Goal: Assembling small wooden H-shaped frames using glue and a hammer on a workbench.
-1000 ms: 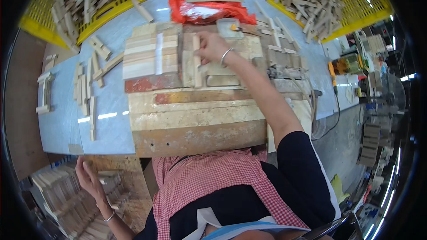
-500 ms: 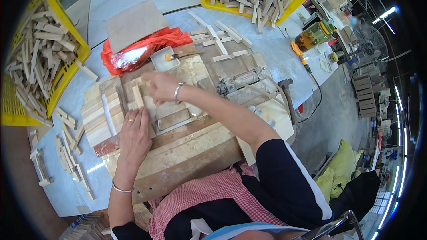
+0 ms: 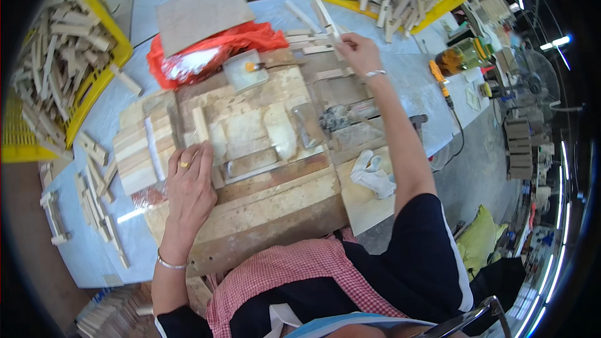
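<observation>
My left hand rests on the wooden work board, its fingers bent and pressed together at the near end of a short wooden strip. That strip lies between wooden blocks on the board. My right hand is stretched out to the far right, pinching a pale wooden stick above several loose sticks. A clear shallow dish stands at the board's far edge. Across its rim lies a brush with a yellow part.
Yellow crates full of wood pieces stand at the left and far right. A red plastic bag lies under a flat panel. Right of the board are a metal cylinder clamp, a white glove and an orange-handled tool.
My right hand has moved from above the board out to the far right and now holds a stick there. My left hand stays at the short strip. The white glove has come into view.
</observation>
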Available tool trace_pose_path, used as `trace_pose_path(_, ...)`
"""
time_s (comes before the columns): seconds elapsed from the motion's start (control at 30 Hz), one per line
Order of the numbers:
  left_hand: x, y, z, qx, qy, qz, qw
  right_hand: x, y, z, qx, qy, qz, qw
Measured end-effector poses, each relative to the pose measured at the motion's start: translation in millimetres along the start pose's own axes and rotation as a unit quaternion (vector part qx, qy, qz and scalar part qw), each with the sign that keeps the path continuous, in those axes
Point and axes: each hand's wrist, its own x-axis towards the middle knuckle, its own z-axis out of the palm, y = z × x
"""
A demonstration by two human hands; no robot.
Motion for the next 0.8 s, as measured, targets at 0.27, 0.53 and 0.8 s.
trace_pose_path(0.27,-1.4,-3.4,0.2,-0.006,0.005,-0.001,1.0,-103.3,-79.6,35.1,0.015,-0.143,-0.393,0.908)
trace_pose_path(0.53,-9.0,-4.9,2.6,-0.005,0.015,0.001,1.0,-107.3,-84.1,52.6,0.017,-0.252,-0.414,0.875)
trace_pose_path(0.8,-7.6,1.1,4.9,-0.001,0.003,0.0,1.0,-93.7,-102.2,56.4,0.036,-0.307,-0.378,0.873)
